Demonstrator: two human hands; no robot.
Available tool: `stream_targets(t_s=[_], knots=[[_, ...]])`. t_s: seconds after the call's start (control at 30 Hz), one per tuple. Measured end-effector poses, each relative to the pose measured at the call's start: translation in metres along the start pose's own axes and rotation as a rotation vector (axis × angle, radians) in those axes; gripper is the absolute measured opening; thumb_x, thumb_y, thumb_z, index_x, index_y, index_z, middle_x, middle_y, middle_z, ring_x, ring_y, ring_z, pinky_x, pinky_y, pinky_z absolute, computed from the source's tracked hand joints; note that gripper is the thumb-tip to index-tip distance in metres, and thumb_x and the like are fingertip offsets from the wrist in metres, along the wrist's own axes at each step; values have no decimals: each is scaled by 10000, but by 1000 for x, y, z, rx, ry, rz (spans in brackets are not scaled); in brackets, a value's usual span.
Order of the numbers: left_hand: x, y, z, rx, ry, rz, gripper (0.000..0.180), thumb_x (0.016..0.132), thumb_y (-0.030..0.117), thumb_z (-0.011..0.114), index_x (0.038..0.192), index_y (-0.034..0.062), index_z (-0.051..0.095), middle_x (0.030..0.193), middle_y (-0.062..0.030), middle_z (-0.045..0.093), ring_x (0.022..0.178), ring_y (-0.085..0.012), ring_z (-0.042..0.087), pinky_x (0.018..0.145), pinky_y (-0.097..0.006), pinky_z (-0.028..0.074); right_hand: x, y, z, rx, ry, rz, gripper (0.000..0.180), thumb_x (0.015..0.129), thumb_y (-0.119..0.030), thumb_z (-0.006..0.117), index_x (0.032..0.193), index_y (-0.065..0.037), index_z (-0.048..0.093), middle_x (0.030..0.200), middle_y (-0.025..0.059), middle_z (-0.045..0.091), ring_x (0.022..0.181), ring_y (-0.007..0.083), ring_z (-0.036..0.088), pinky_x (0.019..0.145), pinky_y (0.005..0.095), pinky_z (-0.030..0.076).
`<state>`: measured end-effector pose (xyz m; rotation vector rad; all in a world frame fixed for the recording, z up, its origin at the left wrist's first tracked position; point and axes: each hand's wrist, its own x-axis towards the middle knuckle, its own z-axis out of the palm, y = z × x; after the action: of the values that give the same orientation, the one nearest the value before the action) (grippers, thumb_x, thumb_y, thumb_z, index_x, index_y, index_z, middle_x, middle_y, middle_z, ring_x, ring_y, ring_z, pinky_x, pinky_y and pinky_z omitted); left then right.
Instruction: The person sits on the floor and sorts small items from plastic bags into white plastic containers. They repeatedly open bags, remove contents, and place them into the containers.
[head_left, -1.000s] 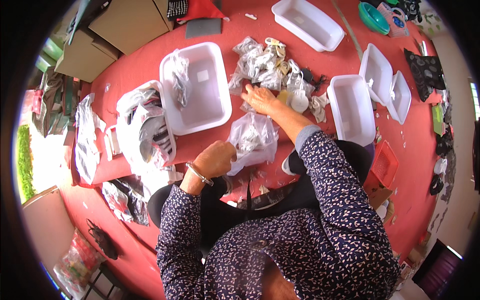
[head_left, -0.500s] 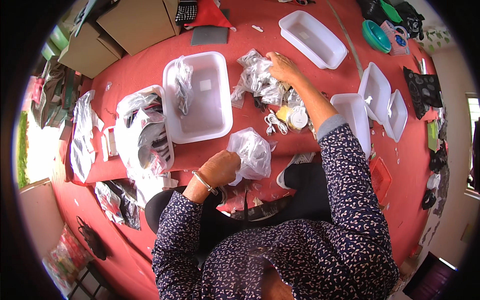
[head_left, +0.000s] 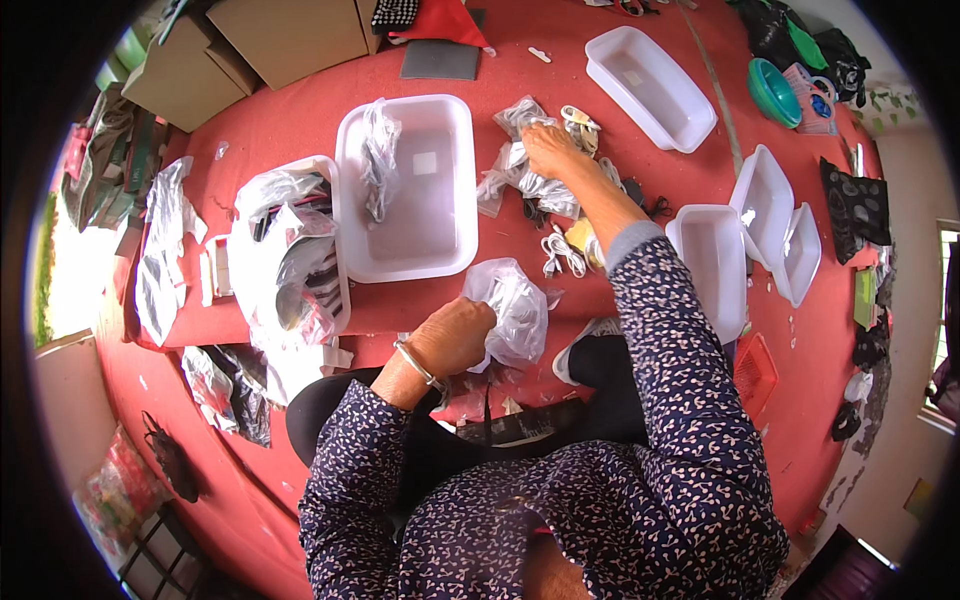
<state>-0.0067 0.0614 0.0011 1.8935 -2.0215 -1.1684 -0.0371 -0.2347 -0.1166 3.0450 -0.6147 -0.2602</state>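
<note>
Gripping a clear bag (head_left: 515,310), left hand (head_left: 455,335) nears tray edge (head_left: 410,270).

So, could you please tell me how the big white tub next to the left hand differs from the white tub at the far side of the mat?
The big white tub holds one clear plastic packet; the far white tub holds nothing. The big tub sits near the left hand, which grips a clear plastic bag, while the far tub lies beyond the right hand. The big tub looks wider. Both are white, rectangular and open-topped.
</note>
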Motion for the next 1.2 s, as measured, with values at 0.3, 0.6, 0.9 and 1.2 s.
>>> stream_targets(t_s=[0.3, 0.6, 0.9, 1.2], knots=[[2, -1, 5, 0, 38, 38, 313, 584, -27, 482, 873, -11, 602, 805, -175, 592, 781, -318, 565, 728, -368, 440, -51, 80, -31, 777, 80, 531, 345, 605, -231, 646, 867, -11, 595, 843, 193, 604, 801, 295, 592, 715, 362, 455], [3, -3, 7, -33, 95, 56, 183, 578, -19, 475, 733, -14, 573, 734, -194, 574, 744, -330, 566, 701, -383, 446, -29, -2, 7, 256, 196, -301, 249, 663, 31, 518, 846, -104, 619, 857, 72, 591, 848, 240, 562, 780, 352, 422], [4, 1, -1, -8, 26, 4, 307, 563, -45, 455, 833, -3, 595, 784, -183, 585, 780, -325, 559, 725, -389, 437, -54, -2, -28, 672, 43, 31, 170, 642, -63, 590, 812, -55, 584, 778, 67, 594, 739, 220, 578, 697, 366, 455], [4, -4, 3, -40, 110, 2, 317, 567, -37, 451, 857, -8, 578, 769, -189, 577, 776, -339, 553, 723, -396, 435, -58, 55, -67, 1535, 271, 487, 145, 593, -85, 632, 700, 3, 590, 649, 71, 587, 580, 143, 550, 554, 277, 446]])
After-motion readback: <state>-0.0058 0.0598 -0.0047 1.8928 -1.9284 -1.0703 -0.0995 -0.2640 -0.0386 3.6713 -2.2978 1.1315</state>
